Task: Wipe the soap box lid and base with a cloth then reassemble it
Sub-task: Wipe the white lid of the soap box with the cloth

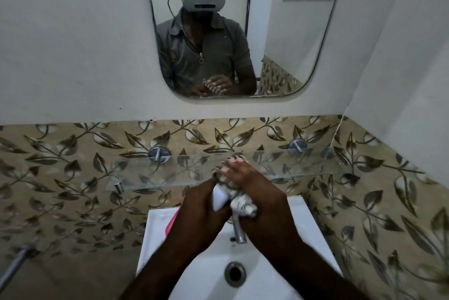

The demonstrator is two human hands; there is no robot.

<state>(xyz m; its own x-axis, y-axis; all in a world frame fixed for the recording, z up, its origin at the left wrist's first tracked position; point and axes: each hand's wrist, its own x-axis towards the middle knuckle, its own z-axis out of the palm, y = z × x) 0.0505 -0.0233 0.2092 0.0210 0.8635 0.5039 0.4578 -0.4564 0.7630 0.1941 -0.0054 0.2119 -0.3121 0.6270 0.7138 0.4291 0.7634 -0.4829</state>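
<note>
Left hand (pixel 206 205) clamps the white soap box piece (pixel 220 199), long axis upright; right hand (pixel 252 190) presses the patterned cloth (pixel 243 206) against its right face.

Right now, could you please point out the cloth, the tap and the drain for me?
cloth (pixel 243 207): head view, bunched end below the right hand.
tap (pixel 239 231): head view, middle of the metal spout.
drain (pixel 235 274): head view, dark centre hole.

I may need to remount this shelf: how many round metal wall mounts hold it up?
2 visible. One round metal mount sits at the clear glass shelf's back left, the other at its back right. The hands may hide more.
</note>
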